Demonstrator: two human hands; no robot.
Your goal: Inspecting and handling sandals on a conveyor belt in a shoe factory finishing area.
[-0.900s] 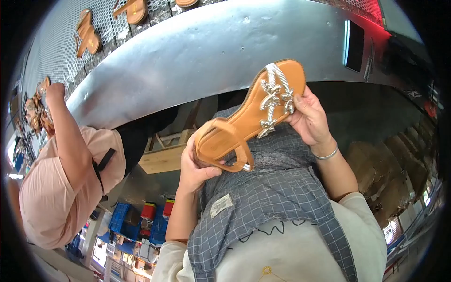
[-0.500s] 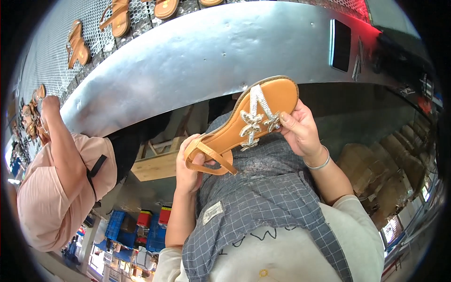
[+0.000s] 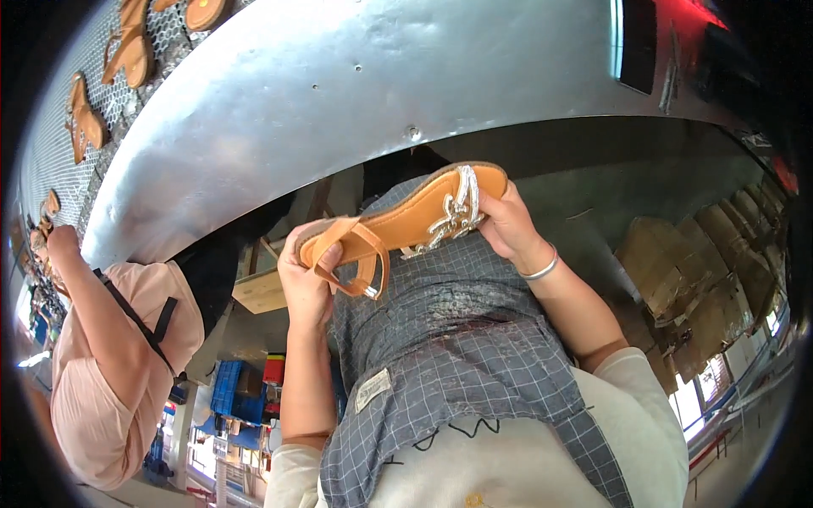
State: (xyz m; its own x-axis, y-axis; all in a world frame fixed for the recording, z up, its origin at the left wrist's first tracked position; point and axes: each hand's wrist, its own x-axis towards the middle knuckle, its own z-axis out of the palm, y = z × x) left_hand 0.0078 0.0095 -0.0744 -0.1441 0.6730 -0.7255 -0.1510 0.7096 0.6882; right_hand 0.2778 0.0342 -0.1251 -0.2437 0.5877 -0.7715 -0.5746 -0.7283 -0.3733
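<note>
A tan sandal (image 3: pixel 405 222) with silvery, jewelled toe straps is held up in front of my checked apron. Its heel end, with the ankle strap looped around it, is in my left hand (image 3: pixel 305 286), the thumb pressing inside the strap. Around the toe end my right hand (image 3: pixel 510 227) is closed, its thumb on the upper side by the silvery straps. The sandal is tilted, so its insole and part of its near edge show. Some fingers of both hands are hidden behind the sole.
A curved sheet-metal ledge (image 3: pixel 279 93) lies beyond my hands, with a dark phone-like slab (image 3: pixel 637 42) on it. More tan sandals (image 3: pixel 129 52) rest on a mesh surface at the far left. A co-worker in a pink top (image 3: pixel 127 339) stands at left. Flattened cardboard (image 3: pixel 660 262) leans at right.
The sandal has turned flatter and moved left and its toe has come lower, both hands still on it. My right thumb has shifted toward the toe. The view has swung slightly.
</note>
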